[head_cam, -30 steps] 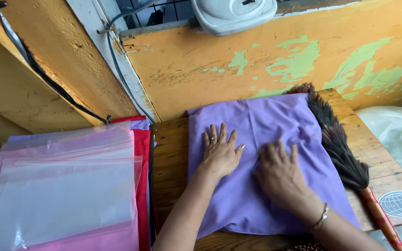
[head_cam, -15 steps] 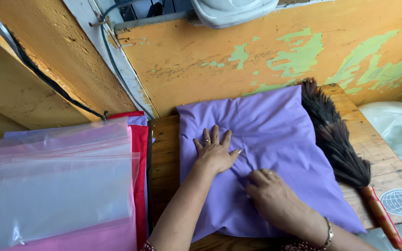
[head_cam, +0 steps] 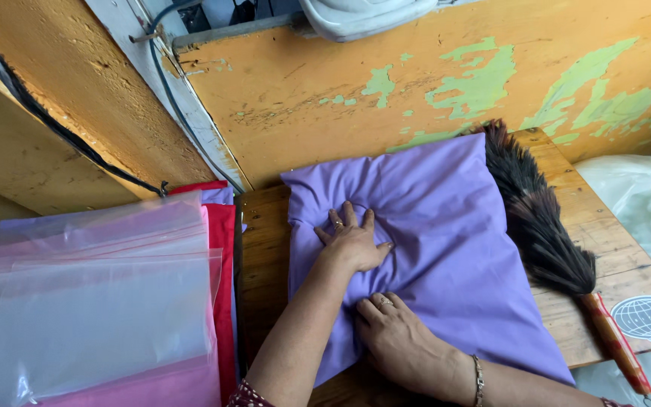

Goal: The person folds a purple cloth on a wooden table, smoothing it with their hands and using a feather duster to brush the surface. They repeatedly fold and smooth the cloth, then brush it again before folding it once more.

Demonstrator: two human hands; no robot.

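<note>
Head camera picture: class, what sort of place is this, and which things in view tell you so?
Probably a small garment packing or tailoring workspace. A left hand and right hand press purple cloth flat on a worn wooden table, beside stacked clear plastic bags and a feather duster.

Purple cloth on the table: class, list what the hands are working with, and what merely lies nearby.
In use: purple cloth; left hand; right hand; wooden table.

Lying about: feather duster; stack of clear plastic bags; red cloth.

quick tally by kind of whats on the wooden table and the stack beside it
purple cloth: 1
feather duster: 1
round globe sticker: 1
stack of clear plastic bags: 1
hands on the cloth: 2, left hand, right hand
total: 6
</note>
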